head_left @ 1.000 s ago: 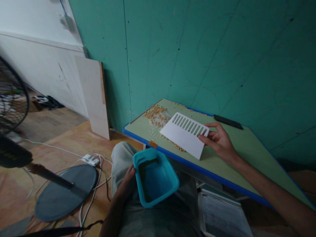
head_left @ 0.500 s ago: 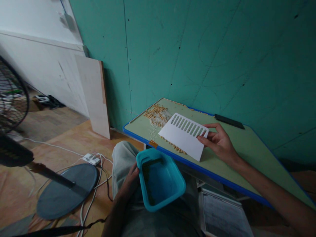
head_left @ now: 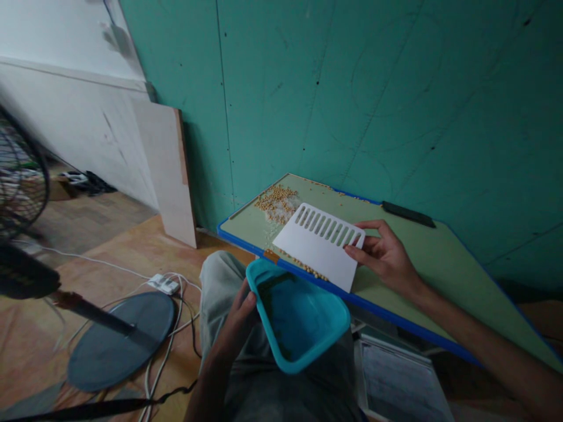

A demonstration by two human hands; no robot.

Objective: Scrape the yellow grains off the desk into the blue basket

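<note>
Our right hand [head_left: 385,261] pinches the white scraper [head_left: 321,245] beside beans [head_left: 314,272] near the edge of the table [head_left: 444,264], our half-curled left hand [head_left: 241,315] clasps the blue tub [head_left: 325,316] by that edge, and we likely spill least by sliding slowly, scraper flat.

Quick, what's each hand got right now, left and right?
Left hand: holding the turquoise, square-shaped plastic tub at its left side.
Right hand: closed on the flat, white, slotted scraper near its right end.
</note>
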